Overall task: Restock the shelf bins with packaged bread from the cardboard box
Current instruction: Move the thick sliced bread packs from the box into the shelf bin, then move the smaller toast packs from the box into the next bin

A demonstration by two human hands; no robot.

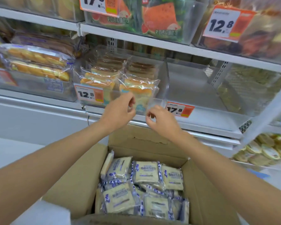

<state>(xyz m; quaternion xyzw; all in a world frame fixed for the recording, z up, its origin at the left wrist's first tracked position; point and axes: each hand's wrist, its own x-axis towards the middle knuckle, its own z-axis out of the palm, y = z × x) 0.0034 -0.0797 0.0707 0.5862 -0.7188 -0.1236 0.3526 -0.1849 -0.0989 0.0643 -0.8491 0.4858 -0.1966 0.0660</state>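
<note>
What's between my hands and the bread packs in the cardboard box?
Head view: just the cardboard box's rear flap, below the left hand and right hand.

The cardboard box [81, 184] is cut off by the bottom edge at 6 o'clock. At 12 o'clock a price tag [99, 4] is cropped by the top edge, so only part of its figures is seen. The wrapped goods [258, 34] at 2 o'clock are blurred. Whether anything is pinched by the left hand [118, 111] or the right hand [161, 120] cannot be told.
</note>
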